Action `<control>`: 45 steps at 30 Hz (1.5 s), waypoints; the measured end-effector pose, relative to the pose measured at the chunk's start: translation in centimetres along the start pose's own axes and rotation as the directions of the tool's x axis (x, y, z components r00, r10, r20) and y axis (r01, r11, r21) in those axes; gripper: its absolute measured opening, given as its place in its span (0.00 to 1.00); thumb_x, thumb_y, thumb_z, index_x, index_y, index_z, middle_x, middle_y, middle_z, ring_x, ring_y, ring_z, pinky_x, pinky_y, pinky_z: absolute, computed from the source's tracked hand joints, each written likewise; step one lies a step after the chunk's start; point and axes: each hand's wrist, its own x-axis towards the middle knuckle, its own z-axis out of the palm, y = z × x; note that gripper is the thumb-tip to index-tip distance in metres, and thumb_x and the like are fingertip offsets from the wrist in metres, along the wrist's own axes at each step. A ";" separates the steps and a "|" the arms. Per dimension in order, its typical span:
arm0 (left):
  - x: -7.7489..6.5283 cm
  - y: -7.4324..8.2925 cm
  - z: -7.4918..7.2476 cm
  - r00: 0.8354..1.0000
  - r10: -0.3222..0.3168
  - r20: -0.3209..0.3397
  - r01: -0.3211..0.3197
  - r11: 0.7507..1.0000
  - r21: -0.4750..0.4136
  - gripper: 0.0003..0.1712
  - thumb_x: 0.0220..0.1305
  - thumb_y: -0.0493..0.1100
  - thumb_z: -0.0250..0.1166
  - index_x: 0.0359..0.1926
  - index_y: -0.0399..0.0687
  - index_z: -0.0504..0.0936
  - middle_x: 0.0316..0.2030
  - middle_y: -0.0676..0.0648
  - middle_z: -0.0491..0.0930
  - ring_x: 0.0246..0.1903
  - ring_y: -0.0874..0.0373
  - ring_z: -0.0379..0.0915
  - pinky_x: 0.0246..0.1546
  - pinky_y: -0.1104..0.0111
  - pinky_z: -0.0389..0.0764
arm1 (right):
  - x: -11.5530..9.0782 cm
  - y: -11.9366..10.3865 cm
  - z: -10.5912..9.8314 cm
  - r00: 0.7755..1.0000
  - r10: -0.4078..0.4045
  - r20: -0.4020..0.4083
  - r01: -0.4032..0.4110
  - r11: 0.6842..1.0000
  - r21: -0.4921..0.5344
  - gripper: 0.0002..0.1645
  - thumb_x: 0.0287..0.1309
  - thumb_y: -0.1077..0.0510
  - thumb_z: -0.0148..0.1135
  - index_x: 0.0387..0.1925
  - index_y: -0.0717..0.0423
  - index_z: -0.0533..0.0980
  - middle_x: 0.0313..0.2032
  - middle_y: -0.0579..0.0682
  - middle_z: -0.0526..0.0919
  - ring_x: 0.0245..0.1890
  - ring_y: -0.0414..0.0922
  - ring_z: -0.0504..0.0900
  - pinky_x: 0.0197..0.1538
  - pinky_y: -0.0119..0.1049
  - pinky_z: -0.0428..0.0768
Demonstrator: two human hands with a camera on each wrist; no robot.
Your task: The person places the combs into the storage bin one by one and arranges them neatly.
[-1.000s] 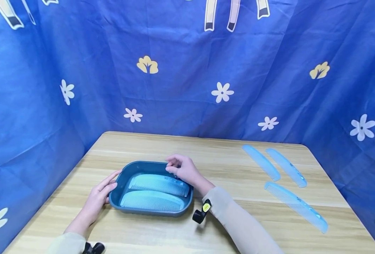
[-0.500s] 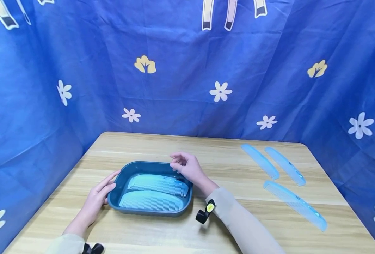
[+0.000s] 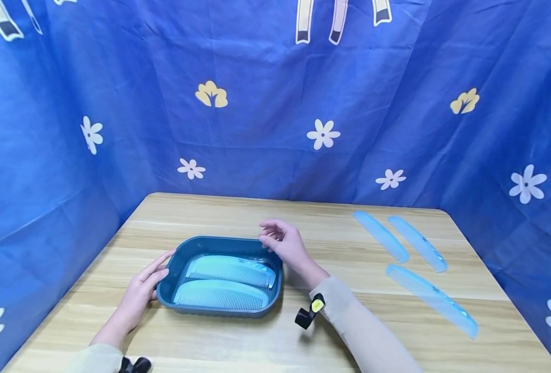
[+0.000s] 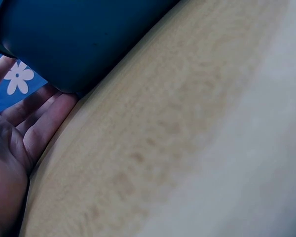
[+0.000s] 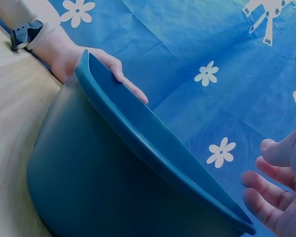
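A dark teal plastic basin (image 3: 219, 313) sits on the table with two light blue combs lying in it, a rear comb (image 3: 231, 269) and a front comb (image 3: 221, 294). My left hand (image 3: 140, 287) holds the basin's left end, thumb over the rim; in the left wrist view its fingers (image 4: 49, 116) press the outer wall near the base. My right hand (image 3: 285, 242) hovers at the back right corner of the basin, fingers loosely bent with nothing between them. In the right wrist view that hand (image 5: 281, 187) appears beside the basin's rim.
Three more light blue combs lie on the wooden table (image 3: 331, 331) at the right: one left of the back pair (image 3: 381, 237), one right of it (image 3: 417, 243), and a larger comb (image 3: 434, 300) nearer the front. A blue flowered curtain (image 3: 266, 155) surrounds the table's back and sides.
My right hand has moved back and to the right, from over the basin's inside to its back right corner. The left hand keeps its hold on the basin.
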 end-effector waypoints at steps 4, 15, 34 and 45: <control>0.0 0.1 -0.1 1.000 -0.002 0.001 0.002 1.000 0.003 0.27 0.72 0.47 0.49 0.69 0.49 0.59 0.52 0.66 0.71 0.40 0.65 0.76 0.31 0.66 0.81 | -0.2 0.0 -0.5 1.000 -0.001 -0.031 0.001 1.000 0.001 0.16 0.56 0.72 0.59 0.48 0.71 0.74 0.36 0.68 0.78 0.31 0.62 0.79 0.34 0.55 0.78; -0.2 0.2 -0.3 1.000 -0.006 -0.015 0.007 0.999 0.039 0.27 0.72 0.48 0.49 0.69 0.53 0.60 0.51 0.64 0.70 0.41 0.67 0.75 0.31 0.67 0.81 | -1.1 0.1 -2.2 0.998 0.023 -0.053 -0.022 0.999 0.025 0.17 0.56 0.72 0.58 0.49 0.72 0.73 0.36 0.69 0.78 0.32 0.66 0.77 0.36 0.58 0.77; -0.1 0.5 0.0 1.000 0.021 0.004 -0.021 1.000 0.017 0.27 0.72 0.47 0.48 0.69 0.51 0.60 0.51 0.64 0.71 0.41 0.65 0.76 0.31 0.65 0.81 | -3.3 1.1 -5.6 0.989 0.095 -0.109 -0.096 0.995 -0.003 0.18 0.55 0.71 0.59 0.50 0.71 0.72 0.37 0.68 0.78 0.32 0.60 0.80 0.31 0.41 0.80; -0.2 0.2 0.2 1.000 -0.003 -0.006 0.003 1.000 0.030 0.27 0.72 0.48 0.49 0.69 0.51 0.60 0.53 0.67 0.69 0.38 0.65 0.77 0.31 0.66 0.81 | -4.9 1.0 -7.1 0.985 0.141 -0.101 -0.146 0.989 -0.038 0.19 0.56 0.70 0.59 0.51 0.71 0.72 0.38 0.67 0.78 0.31 0.53 0.80 0.37 0.57 0.77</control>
